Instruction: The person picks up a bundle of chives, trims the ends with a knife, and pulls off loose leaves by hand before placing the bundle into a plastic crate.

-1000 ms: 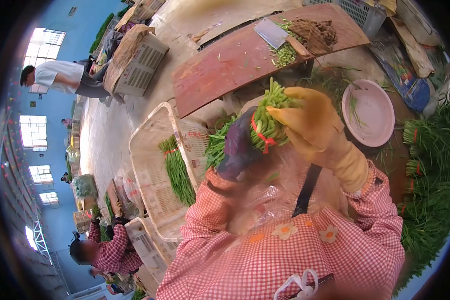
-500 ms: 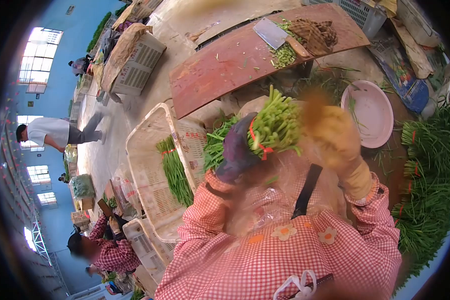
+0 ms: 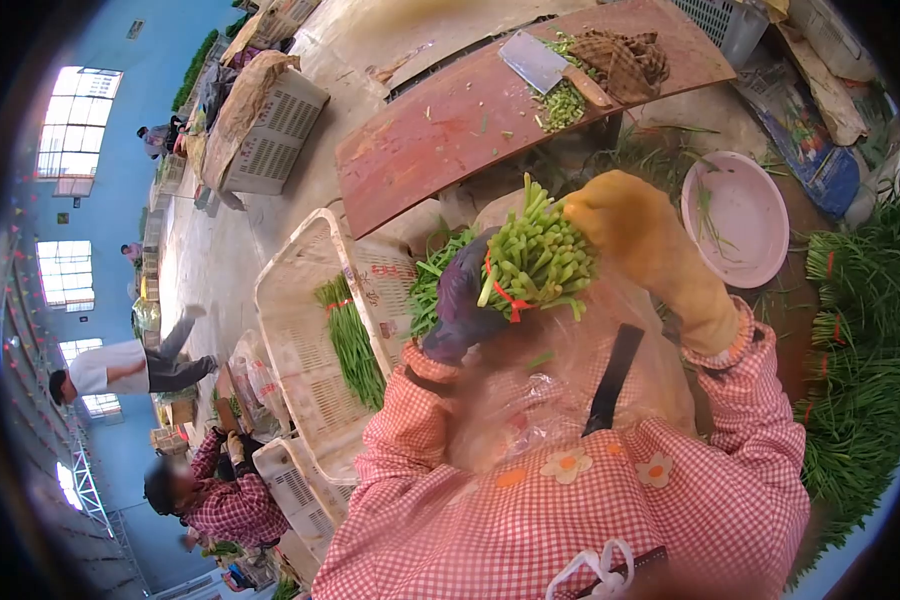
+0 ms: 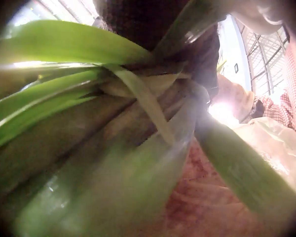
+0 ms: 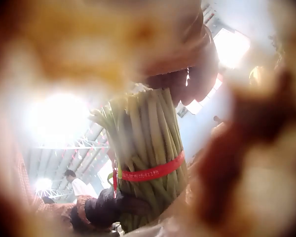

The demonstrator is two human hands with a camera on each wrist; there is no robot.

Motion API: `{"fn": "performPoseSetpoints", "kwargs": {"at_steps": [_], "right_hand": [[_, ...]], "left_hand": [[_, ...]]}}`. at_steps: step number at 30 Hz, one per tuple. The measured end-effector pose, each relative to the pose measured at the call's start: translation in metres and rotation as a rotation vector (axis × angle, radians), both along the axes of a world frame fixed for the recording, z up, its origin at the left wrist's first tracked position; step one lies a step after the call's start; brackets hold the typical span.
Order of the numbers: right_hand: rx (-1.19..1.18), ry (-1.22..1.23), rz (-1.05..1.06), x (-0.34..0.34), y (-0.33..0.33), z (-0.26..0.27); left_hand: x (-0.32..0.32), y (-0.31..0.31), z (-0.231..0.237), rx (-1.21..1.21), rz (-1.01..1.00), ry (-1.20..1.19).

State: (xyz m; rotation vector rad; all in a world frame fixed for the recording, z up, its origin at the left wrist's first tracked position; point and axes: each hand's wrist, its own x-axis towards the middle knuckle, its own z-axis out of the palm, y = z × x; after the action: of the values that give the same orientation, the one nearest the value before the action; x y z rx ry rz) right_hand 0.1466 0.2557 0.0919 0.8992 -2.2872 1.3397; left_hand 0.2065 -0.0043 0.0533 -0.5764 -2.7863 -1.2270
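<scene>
Blue walls (image 3: 115, 215) and pale concrete frame the packing floor, where a low red worktop (image 3: 420, 150) stretches just beyond your hands. A bunch of green stalks (image 3: 545, 250), cinched by a red band (image 3: 512, 303), sits above your lap, cut ends facing out. Your left hand (image 3: 460, 295), in a dark glove, grips it around the banded stems; your right hand (image 3: 640, 225), gloved in yellow, is at the cut ends, though whether its fingers pinch them you cannot tell from these views. The bunch looks light, firm at the stems and floppy in the leaves, likely to bruise or slip if damp; the band area offers the surest hold. A white crate (image 3: 295, 300) holding another bunch (image 3: 355, 340) stands close beside your left arm, its rim an obstacle on that side. A cleaver (image 3: 535, 62) lies beside chopped scraps (image 3: 562, 108) on the worktop; a pink basin (image 3: 745, 265) and banded greens (image 3: 865, 340) flank your right.
</scene>
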Motion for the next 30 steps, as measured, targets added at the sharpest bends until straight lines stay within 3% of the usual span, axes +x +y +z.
{"fn": "performPoseSetpoints", "kwargs": {"at_steps": [5, 8, 11, 14, 18, 22, 27, 30], "right_hand": [[-0.391, -0.517, -0.030, 0.009, 0.005, 0.031], [-0.560, -0.446, -0.105, 0.010, 0.034, 0.017], [-0.218, -0.348, -0.400, 0.019, 0.055, -0.018], [-0.072, -0.964, -0.449, 0.042, 0.070, -0.004], [-0.083, -0.039, -0.231, 0.056, 0.044, 0.010], [-0.238, 0.016, -0.160, 0.058, 0.004, 0.022], [-0.153, 0.029, -0.299, 0.062, -0.029, 0.029], [0.012, 0.101, -0.278, 0.064, -0.026, 0.033]], "left_hand": [[0.004, -0.007, -0.011, 0.070, 0.057, -0.089], [0.004, -0.006, -0.007, 0.156, 0.065, -0.147], [0.001, -0.002, 0.000, 0.252, 0.046, -0.174], [-0.005, -0.006, -0.002, 0.012, 0.014, -0.128], [-0.001, 0.000, 0.002, 0.205, 0.041, -0.221], [-0.001, 0.000, 0.005, 0.115, 0.046, -0.230], [0.001, -0.003, -0.006, 0.187, 0.098, -0.214], [0.006, -0.001, -0.002, 0.164, 0.114, -0.195]]}}
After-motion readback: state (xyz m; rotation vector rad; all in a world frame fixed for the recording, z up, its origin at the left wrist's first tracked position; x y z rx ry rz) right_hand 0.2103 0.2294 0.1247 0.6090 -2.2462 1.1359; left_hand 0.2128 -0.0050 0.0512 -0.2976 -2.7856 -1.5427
